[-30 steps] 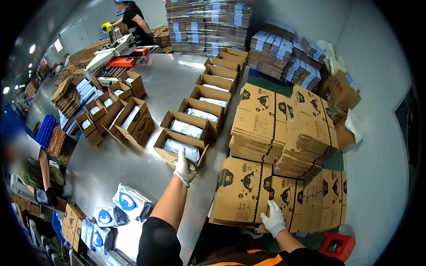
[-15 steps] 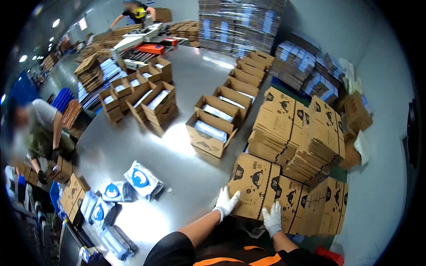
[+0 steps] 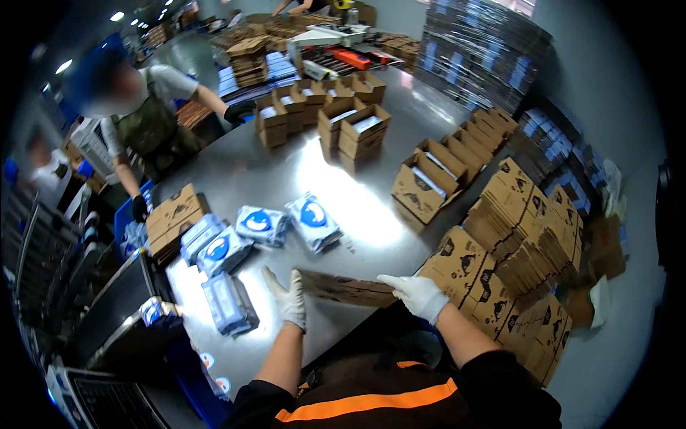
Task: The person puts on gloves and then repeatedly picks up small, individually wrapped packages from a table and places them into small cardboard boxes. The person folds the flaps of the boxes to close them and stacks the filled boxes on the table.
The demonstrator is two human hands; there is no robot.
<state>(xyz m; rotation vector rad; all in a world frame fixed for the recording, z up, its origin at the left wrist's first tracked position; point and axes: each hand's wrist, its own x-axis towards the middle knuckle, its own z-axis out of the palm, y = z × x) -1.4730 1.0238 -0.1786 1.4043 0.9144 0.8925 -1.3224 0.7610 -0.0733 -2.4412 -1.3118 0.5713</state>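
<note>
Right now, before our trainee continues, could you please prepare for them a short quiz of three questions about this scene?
1. True or false: the left hand and the right hand are both gloved in white.
2. Short answer: what is between these two hands?
3. Fill in the blank: the stacked flat cartons lie on the person's ____ side.

Key:
1. True.
2. A brown cardboard piece.
3. Right.
</note>
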